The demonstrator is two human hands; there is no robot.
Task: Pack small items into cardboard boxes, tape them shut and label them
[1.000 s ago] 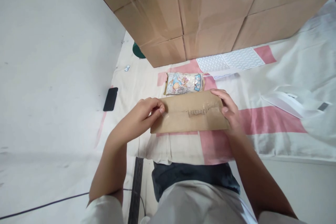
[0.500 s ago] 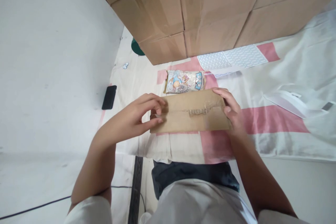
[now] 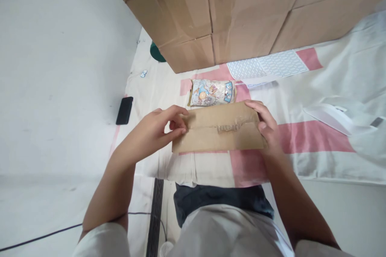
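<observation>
A small brown cardboard box [image 3: 208,138] lies lengthwise in front of me, with a torn strip showing ridged inner board along its middle seam. My right hand [image 3: 265,126] is wrapped around its right end, fingertips on the far top edge and thumb on the upper face. At the left end, my left hand [image 3: 170,128] has its fingers curled and its thumb close against them in a pinch. Whatever sits between those fingertips is too small to tell. Just beyond the box rests a printed plastic packet [image 3: 212,92] with cartoon figures.
Large taped cardboard cartons [image 3: 241,16] stand at the back. A black phone [image 3: 124,111] lies on the left beside the wall. To the right are a white plastic piece [image 3: 328,116] and a patterned sheet [image 3: 268,67] on the pink-and-white cloth [image 3: 313,138]. A green round object [image 3: 157,53] peeks out behind the cartons.
My left hand's fingers have curled and drawn closer to the thumb at the box's left end. My right hand and the box stay in place.
</observation>
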